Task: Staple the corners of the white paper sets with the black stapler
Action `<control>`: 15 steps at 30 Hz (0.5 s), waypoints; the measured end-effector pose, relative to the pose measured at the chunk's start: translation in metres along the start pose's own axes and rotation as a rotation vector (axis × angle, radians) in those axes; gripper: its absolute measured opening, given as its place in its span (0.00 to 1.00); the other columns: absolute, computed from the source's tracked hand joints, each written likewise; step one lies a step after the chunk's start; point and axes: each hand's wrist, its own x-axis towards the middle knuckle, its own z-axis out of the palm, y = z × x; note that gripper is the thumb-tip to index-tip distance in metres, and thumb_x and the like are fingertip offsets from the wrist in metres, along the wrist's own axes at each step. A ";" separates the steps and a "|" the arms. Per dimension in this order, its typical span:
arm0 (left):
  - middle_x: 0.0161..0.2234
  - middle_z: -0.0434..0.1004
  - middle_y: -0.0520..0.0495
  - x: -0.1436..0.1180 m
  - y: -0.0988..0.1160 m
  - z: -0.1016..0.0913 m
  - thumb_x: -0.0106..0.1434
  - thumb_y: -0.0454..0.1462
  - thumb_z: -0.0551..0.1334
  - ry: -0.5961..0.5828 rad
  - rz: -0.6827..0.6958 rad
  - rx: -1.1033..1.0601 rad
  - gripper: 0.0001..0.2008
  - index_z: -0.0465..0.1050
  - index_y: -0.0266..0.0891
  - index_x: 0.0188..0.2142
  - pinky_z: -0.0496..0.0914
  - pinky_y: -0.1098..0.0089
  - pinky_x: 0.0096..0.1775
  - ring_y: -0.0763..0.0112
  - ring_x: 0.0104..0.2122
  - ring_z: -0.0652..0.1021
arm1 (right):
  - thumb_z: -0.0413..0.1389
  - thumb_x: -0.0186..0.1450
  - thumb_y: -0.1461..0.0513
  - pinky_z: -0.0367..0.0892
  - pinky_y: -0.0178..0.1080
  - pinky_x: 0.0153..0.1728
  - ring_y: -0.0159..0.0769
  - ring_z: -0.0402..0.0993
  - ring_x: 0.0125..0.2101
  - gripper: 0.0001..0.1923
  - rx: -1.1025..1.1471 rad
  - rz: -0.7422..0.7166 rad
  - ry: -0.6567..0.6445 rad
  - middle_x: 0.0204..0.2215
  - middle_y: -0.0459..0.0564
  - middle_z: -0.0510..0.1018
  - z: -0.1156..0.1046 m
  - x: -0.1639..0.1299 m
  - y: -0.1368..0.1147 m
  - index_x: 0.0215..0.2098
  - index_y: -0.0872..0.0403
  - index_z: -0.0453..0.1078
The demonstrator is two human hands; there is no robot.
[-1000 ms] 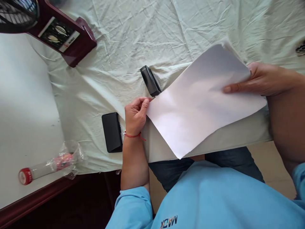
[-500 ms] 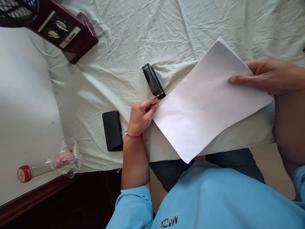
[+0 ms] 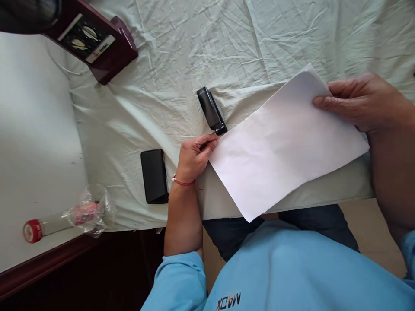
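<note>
1. Left hand (image 3: 194, 157) is pinching the near-left corner of the white paper sheets (image 3: 285, 142), fingers closed on the edge.
2. Right hand (image 3: 363, 101) is gripping the far-right corner, thumb lying on top.
3. The sheets are lying tilted over the near edge of the cloth-covered tabletop (image 3: 194, 52).
4. Black stapler (image 3: 211, 111) is sitting at 12 o'clock of the left hand, just touching the paper's corner.
5. Black phone (image 3: 154, 176) is lying at its 9 o'clock.
</note>
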 end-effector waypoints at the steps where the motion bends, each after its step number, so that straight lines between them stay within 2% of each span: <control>1: 0.36 0.89 0.46 0.000 -0.001 0.002 0.68 0.40 0.68 0.034 -0.019 -0.023 0.11 0.88 0.39 0.44 0.75 0.68 0.37 0.68 0.33 0.83 | 0.60 0.66 0.50 0.67 0.27 0.24 0.26 0.75 0.26 0.25 0.002 0.012 0.022 0.38 0.53 0.78 0.000 0.000 0.000 0.55 0.55 0.72; 4: 0.31 0.84 0.50 0.002 -0.005 0.008 0.65 0.40 0.69 0.130 -0.082 -0.115 0.16 0.84 0.40 0.51 0.68 0.71 0.31 0.72 0.27 0.76 | 0.62 0.65 0.50 0.67 0.30 0.23 0.28 0.74 0.25 0.26 0.019 0.064 0.100 0.39 0.53 0.78 0.001 -0.003 -0.002 0.57 0.54 0.71; 7: 0.31 0.83 0.51 0.005 -0.007 0.012 0.64 0.38 0.70 0.173 -0.121 -0.165 0.21 0.78 0.41 0.57 0.71 0.71 0.33 0.72 0.29 0.77 | 0.63 0.62 0.50 0.65 0.29 0.20 0.27 0.72 0.24 0.26 0.045 0.075 0.214 0.39 0.53 0.77 0.006 -0.007 -0.007 0.55 0.52 0.73; 11: 0.30 0.81 0.53 0.007 -0.005 0.015 0.65 0.36 0.69 0.220 -0.152 -0.174 0.22 0.75 0.42 0.58 0.73 0.68 0.36 0.71 0.29 0.78 | 0.65 0.60 0.49 0.57 0.25 0.16 0.23 0.67 0.20 0.24 0.001 0.060 0.377 0.36 0.52 0.77 0.011 -0.010 -0.010 0.51 0.48 0.75; 13: 0.29 0.80 0.53 0.008 -0.004 0.017 0.65 0.35 0.69 0.246 -0.171 -0.183 0.21 0.75 0.41 0.57 0.73 0.68 0.36 0.71 0.29 0.78 | 0.66 0.58 0.48 0.54 0.24 0.15 0.23 0.66 0.20 0.24 -0.016 0.065 0.397 0.36 0.53 0.77 0.012 -0.009 -0.008 0.50 0.47 0.76; 15: 0.29 0.81 0.54 0.010 -0.003 0.019 0.64 0.34 0.69 0.266 -0.188 -0.190 0.20 0.74 0.41 0.56 0.73 0.68 0.37 0.71 0.29 0.77 | 0.65 0.58 0.47 0.54 0.25 0.14 0.24 0.66 0.20 0.24 0.004 0.073 0.360 0.37 0.54 0.77 0.011 -0.008 -0.006 0.49 0.47 0.76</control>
